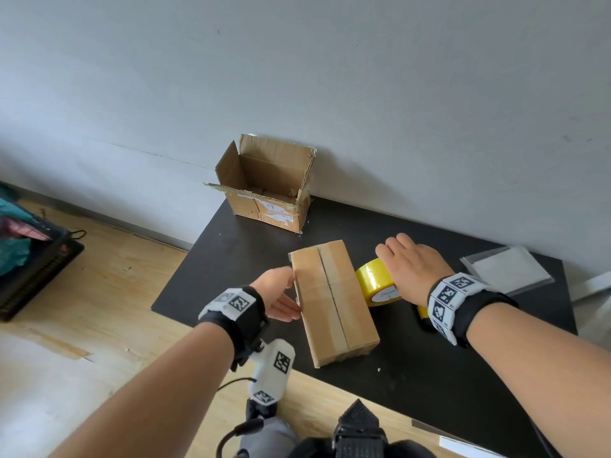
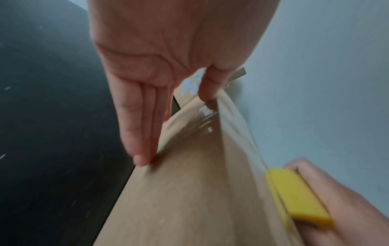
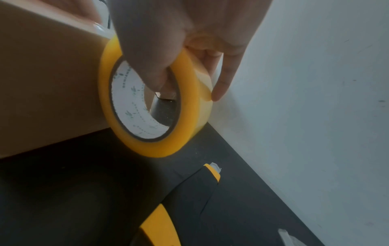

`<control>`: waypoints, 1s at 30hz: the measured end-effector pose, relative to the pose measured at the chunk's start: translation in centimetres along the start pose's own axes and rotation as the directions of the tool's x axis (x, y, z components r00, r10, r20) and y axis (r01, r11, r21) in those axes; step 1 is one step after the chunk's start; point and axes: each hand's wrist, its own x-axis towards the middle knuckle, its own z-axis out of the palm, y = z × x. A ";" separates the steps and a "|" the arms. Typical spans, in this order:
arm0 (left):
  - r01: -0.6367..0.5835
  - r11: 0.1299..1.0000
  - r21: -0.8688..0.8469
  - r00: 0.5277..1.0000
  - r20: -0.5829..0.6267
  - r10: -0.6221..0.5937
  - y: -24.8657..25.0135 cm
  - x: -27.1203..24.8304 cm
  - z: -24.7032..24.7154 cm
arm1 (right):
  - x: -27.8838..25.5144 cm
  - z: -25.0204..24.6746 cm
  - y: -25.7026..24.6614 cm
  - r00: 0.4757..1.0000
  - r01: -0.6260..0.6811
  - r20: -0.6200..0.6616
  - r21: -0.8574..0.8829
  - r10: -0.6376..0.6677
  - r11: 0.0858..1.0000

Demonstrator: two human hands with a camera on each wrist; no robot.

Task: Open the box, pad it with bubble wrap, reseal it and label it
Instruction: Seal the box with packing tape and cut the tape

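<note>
A closed brown cardboard box [image 1: 334,302] [image 2: 189,191] [image 3: 46,83] lies on the black table [image 1: 429,375], with tape along its top seam. My left hand [image 1: 281,292] [image 2: 160,99] presses straight fingers flat against the box's left side, thumb on the top edge where glossy tape wrinkles. My right hand [image 1: 410,262] [image 3: 179,50] grips a yellow tape roll [image 1: 377,282] [image 3: 189,99] [image 2: 299,196] held upright against the box's right side, thumb through the core and fingers over the outside.
An open, worn cardboard box [image 1: 264,183] stands at the table's back edge against the wall. A yellow and black utility knife [image 3: 189,199] [image 1: 423,312] lies under my right wrist. A clear plastic sleeve [image 1: 509,269] lies at the right. Wooden floor lies left.
</note>
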 end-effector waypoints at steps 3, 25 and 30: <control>0.008 0.974 0.227 0.999 0.042 -0.018 2.1 -0.4 -1.3 | 0.0 0.4 -0.4 1.000 0.002 0.002 0.043 -0.002 0.999; -0.076 0.514 0.854 0.921 -0.137 0.364 7.0 2.1 3.2 | 0.0 1.1 -0.3 0.999 0.049 -0.024 0.268 -0.045 0.962; -0.264 0.761 0.593 0.910 -0.109 0.401 7.1 2.7 1.2 | 0.8 -1.7 1.3 0.977 -0.068 -0.175 0.281 0.121 0.957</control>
